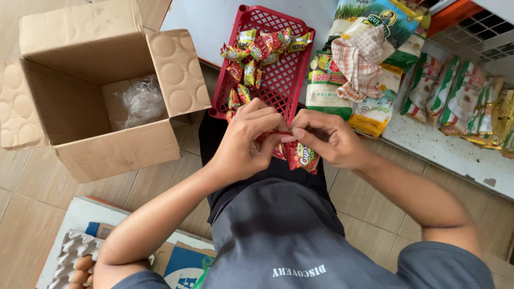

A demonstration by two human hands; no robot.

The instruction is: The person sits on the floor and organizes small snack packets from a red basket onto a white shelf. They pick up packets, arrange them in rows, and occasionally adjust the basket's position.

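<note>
Both my hands meet over my lap, pinching a strip of small red and yellow snack packets [300, 154]. My left hand [247, 138] grips the strip's upper part, and my right hand [322, 135] holds it from the other side, with one packet hanging below. A red plastic basket [286, 75] rests on my knees just beyond my hands. It holds several more of the same packets [256, 51], joined in a chain that runs down toward my left hand.
An open cardboard box [96, 91] with a crumpled clear plastic bag [140, 100] inside stands on the tiled floor at left. A low shelf [455, 155] at right carries rice bags, a checked cloth [360, 61] and green packets. An egg tray [75, 262] lies at bottom left.
</note>
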